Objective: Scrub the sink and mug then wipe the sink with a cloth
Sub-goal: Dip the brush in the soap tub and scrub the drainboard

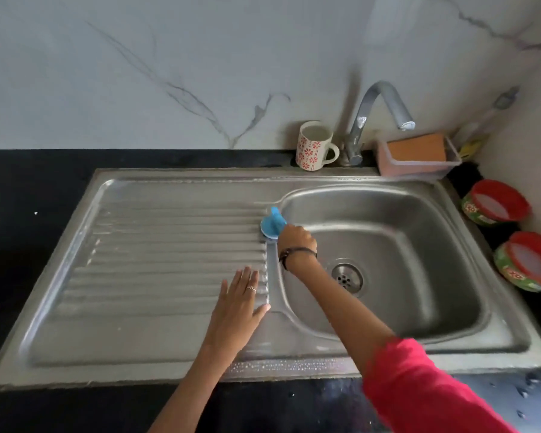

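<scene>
Resting flat with fingers straight on the ribbed drainboard, nearest the body, left hand [241,300], palm down and holding nothing, just beside the ridge that parts drainboard from basin. Farther out and a little to the right, right hand [295,242] curled round a blue scrubber [272,225], pressing it on that same ridge at the basin's near-left corner; hands well apart, one bracing, one working. Likely light and stiff in the handle, that scrubber, best held over its top knob as now; wet steel underneath looks slick, so firm downward pressure advised. Sink [450,345] itself fixed, hard, beaded with droplets along the front rim by the left wrist. To the right of the scrubbing hand, drain [347,278] at the basin's bottom. Beyond both hands, against the wall, flowered mug [314,145] upright beside the tap [375,117]; probably ceramic, breakable and slippery when soapy, safest taken by the handle facing right. Past the tap, orange sponge [417,148] in a clear tray [419,170]. Far right, two red-lidded tubs [497,203]. Cloth not in sight.
</scene>
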### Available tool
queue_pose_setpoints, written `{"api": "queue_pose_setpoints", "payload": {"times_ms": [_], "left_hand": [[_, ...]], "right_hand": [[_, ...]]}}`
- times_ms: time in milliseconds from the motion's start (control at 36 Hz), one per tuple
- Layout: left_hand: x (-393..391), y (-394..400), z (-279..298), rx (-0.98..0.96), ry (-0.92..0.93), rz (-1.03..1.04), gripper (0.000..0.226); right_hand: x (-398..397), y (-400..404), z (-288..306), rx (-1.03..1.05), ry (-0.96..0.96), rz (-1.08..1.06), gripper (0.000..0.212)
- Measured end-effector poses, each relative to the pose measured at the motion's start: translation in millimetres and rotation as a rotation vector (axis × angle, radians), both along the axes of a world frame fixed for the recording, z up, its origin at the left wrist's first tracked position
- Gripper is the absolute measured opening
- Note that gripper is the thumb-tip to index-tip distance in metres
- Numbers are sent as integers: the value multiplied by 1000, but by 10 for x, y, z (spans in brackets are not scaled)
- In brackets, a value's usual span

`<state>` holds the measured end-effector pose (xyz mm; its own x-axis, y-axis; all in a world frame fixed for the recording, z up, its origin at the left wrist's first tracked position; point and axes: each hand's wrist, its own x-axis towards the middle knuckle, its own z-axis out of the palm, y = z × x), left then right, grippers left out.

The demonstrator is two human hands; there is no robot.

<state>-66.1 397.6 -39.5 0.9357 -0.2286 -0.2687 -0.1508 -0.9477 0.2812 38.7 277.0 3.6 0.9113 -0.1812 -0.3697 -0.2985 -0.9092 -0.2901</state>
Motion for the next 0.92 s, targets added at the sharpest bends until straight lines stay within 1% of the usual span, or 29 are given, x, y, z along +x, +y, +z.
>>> {"api": "queue_pose_setpoints", "payload": {"times_ms": [111,194,250,333,444,500,556,667,750,833,917], "left_hand": [[132,-41,66,-1,-39,6,69],[177,-32,106,-12,-58,17,70],[179,5,115,-19,-59,19,70],[172,77,120,-71,-61,27,69],[180,127,98,-124,-71,54,73],[188,126,89,-134,-57,57,73],[189,120,96,-120,-48,40,73],[234,87,173,-83,-34,-1,71],[333,45,221,-61,-38,-17,70],[429,12,237,-68,-63,-32,69],[442,47,219,-84,-62,-27,69]], "right_hand": [[521,-38,84,19,-26,-22,35],[506,-31,58,0,-44,-9,35],[299,-27,18,2,-31,13,35],[-223,-79,-56,10,27,24,35],[-964,-114,-94,-94,84,55,31],[-1057,-55,-89,-127,88,81,30],[-904,2,-77,-120,71,52,31],[-234,52,-82,-67,-21,-40,34],[174,82,-20,-73,-73,-30,34],[363,68,31,-83,-87,-38,34],[307,69,27,-111,-77,-9,34]]}}
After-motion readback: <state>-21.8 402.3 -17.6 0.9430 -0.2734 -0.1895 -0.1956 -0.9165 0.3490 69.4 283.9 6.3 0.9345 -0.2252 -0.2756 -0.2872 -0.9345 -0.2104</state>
